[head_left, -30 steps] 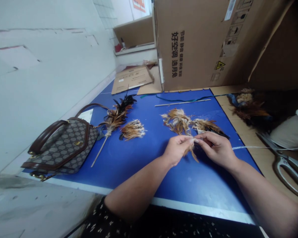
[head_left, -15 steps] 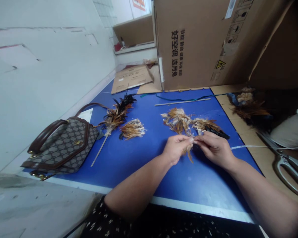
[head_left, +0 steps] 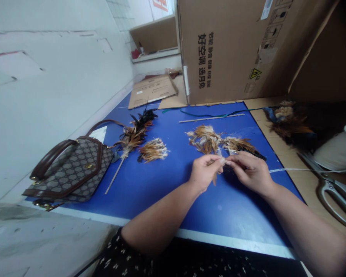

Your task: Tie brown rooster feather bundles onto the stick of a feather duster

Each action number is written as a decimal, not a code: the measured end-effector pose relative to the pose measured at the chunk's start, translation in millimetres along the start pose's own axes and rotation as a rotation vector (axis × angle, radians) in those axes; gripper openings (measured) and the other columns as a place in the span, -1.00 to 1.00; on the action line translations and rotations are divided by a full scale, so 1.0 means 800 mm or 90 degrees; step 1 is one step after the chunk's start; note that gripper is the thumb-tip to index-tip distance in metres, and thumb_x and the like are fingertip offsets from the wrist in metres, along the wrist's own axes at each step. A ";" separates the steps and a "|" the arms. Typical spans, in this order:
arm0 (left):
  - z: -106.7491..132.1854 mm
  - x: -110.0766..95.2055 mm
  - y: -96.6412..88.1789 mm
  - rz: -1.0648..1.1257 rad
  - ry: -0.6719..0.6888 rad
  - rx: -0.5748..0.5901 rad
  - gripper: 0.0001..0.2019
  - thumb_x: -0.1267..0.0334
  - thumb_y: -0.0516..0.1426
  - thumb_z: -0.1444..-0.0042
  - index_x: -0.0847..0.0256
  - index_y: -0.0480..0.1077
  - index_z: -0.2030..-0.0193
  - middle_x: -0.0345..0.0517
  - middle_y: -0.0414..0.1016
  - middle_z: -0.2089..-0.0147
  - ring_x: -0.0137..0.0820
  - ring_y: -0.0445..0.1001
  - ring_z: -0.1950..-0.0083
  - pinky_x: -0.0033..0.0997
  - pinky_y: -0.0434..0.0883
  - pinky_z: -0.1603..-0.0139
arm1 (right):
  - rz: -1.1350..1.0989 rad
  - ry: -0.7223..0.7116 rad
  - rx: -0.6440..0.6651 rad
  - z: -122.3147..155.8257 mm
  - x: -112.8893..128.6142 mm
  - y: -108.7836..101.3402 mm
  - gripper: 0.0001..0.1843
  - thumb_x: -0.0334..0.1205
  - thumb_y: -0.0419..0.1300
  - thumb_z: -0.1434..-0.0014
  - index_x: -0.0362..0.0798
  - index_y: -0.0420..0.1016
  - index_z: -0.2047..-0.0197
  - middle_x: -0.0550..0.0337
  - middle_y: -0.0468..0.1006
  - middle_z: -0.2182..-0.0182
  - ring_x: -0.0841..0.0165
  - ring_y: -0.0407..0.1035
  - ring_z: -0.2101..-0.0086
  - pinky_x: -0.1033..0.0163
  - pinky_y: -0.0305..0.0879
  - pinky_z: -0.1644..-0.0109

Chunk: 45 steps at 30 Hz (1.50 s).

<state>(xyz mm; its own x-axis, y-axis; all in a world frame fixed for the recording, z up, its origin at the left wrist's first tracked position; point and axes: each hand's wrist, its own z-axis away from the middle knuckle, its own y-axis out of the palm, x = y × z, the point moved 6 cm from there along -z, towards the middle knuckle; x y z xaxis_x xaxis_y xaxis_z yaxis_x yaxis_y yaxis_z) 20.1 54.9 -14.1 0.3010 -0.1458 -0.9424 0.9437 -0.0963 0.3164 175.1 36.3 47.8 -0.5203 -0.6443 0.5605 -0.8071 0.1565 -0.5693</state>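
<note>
My left hand [head_left: 206, 173] is closed in a pinch over the blue board, holding brown feathers [head_left: 215, 179] whose tips hang below the fingers. Fingertip to fingertip with it, my right hand [head_left: 249, 169] pinches the pale, fluffy base of the same feathers. A narrow white strip [head_left: 288, 169] runs from the right up to my right hand; whether the fingers grip it is hidden. Just beyond the hands lie a pile of tan feathers [head_left: 205, 138] and a pile of brown and black feathers [head_left: 243, 146].
To the left are a small feather bunch [head_left: 153, 150], a feather-covered stick [head_left: 115, 175] and a patterned handbag [head_left: 75, 169]. A bare stick [head_left: 212, 118] and a green ribbon [head_left: 202, 114] lie behind. Scissors [head_left: 336, 196] and a white spool [head_left: 338, 150] stand right. A large carton [head_left: 230, 50] rises at the back.
Both hands stay almost in place, fingertips still together. The feathers below my left hand have shifted, with less of them showing now. The view has moved very slightly.
</note>
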 end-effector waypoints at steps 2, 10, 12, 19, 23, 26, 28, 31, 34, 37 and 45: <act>0.000 -0.003 0.002 -0.003 -0.007 0.025 -0.65 0.05 0.41 0.00 0.30 0.56 0.24 -0.12 0.55 0.48 -0.49 0.44 0.47 -0.46 0.35 0.39 | -0.006 0.007 0.001 0.000 0.000 -0.001 -0.84 -0.23 0.22 -0.37 0.01 0.64 0.21 0.19 0.49 0.49 0.36 0.35 0.49 0.23 0.31 0.36; -0.001 -0.016 0.006 0.076 0.040 0.040 -0.66 0.09 0.43 0.02 0.28 0.46 0.35 -0.17 0.50 0.51 -0.50 0.41 0.50 -0.43 0.33 0.38 | -0.101 0.119 -0.032 0.008 -0.011 0.001 -0.73 -0.10 0.26 -0.36 -0.03 0.55 -0.05 0.28 0.43 0.51 0.41 0.28 0.55 0.27 0.29 0.43; -0.001 -0.019 0.006 0.108 0.042 0.036 -0.66 0.10 0.44 0.03 0.27 0.44 0.36 -0.14 0.53 0.46 -0.50 0.42 0.48 -0.41 0.35 0.36 | -0.159 0.154 -0.021 0.010 -0.015 0.005 -0.72 -0.09 0.23 -0.38 -0.03 0.48 -0.07 0.28 0.43 0.50 0.39 0.33 0.53 0.27 0.34 0.41; -0.002 -0.021 0.001 0.089 0.056 0.007 -0.66 0.07 0.41 0.00 0.24 0.41 0.34 -0.16 0.52 0.46 -0.51 0.38 0.52 -0.44 0.31 0.44 | -0.081 0.030 0.072 0.010 0.000 0.017 -0.89 -0.24 0.16 -0.41 0.02 0.51 0.06 0.12 0.59 0.26 0.30 0.48 0.29 0.18 0.43 0.16; -0.005 -0.018 -0.012 -0.112 0.082 -0.027 -0.71 0.02 0.33 -0.12 0.21 0.46 0.30 -0.25 0.42 0.54 -0.53 0.29 0.58 -0.48 0.26 0.51 | -0.047 -0.036 0.148 0.011 0.016 0.020 -0.83 -0.31 0.19 -0.36 0.05 0.49 0.00 0.08 0.56 0.25 0.25 0.46 0.27 0.14 0.43 0.15; -0.003 -0.022 -0.008 -0.211 0.138 0.053 -0.77 0.07 0.29 -0.17 0.19 0.48 0.34 -0.22 0.43 0.51 -0.50 0.33 0.53 -0.47 0.31 0.45 | -0.067 -0.045 0.149 0.006 0.021 0.012 -0.85 -0.32 0.17 -0.36 0.06 0.51 0.05 0.10 0.54 0.29 0.25 0.46 0.28 0.14 0.43 0.16; 0.002 -0.023 0.002 -0.244 0.149 0.141 -0.77 0.10 0.27 -0.20 0.20 0.49 0.37 -0.19 0.42 0.50 -0.51 0.33 0.53 -0.48 0.32 0.46 | -0.079 -0.033 0.108 0.001 0.017 0.002 -0.89 -0.32 0.17 -0.36 0.05 0.52 0.13 0.12 0.54 0.33 0.26 0.45 0.31 0.15 0.41 0.18; 0.011 -0.019 0.013 -0.227 0.092 0.233 -0.76 0.08 0.27 -0.19 0.23 0.51 0.34 -0.21 0.39 0.52 -0.55 0.28 0.61 -0.50 0.25 0.57 | -0.086 0.011 0.074 -0.004 0.003 -0.006 -0.88 -0.26 0.19 -0.36 0.03 0.53 0.23 0.14 0.55 0.37 0.28 0.45 0.35 0.17 0.39 0.22; 0.011 -0.019 0.015 -0.166 0.059 0.232 -0.74 0.06 0.31 -0.16 0.24 0.50 0.27 -0.24 0.40 0.51 -0.56 0.27 0.64 -0.53 0.22 0.63 | -0.115 0.065 0.109 -0.002 -0.010 0.000 -0.84 -0.18 0.19 -0.38 0.01 0.57 0.23 0.14 0.58 0.35 0.30 0.47 0.34 0.19 0.40 0.21; 0.005 -0.031 0.011 -0.098 0.148 0.173 -0.72 0.09 0.33 -0.13 0.25 0.44 0.35 -0.16 0.47 0.38 -0.56 0.37 0.55 -0.52 0.34 0.54 | -0.134 0.103 0.138 0.002 -0.013 0.009 -0.80 -0.15 0.19 -0.40 -0.02 0.58 0.21 0.15 0.58 0.36 0.33 0.45 0.36 0.23 0.37 0.22; 0.001 -0.022 0.007 0.021 0.094 0.099 -0.72 0.10 0.31 -0.17 0.22 0.33 0.30 -0.21 0.49 0.44 -0.56 0.34 0.55 -0.52 0.29 0.50 | -0.118 0.063 0.130 0.009 0.006 0.024 -0.80 -0.25 0.15 -0.40 -0.03 0.54 0.27 0.20 0.50 0.45 0.38 0.36 0.43 0.27 0.29 0.30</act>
<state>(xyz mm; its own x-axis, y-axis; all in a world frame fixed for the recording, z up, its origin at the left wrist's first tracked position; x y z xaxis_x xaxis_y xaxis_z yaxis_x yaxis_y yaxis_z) 20.2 56.3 4.3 0.3590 -0.0074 -0.9333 0.9038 -0.2468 0.3496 159.0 30.9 35.5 -0.4015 -0.5698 0.7171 -0.8235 -0.1180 -0.5549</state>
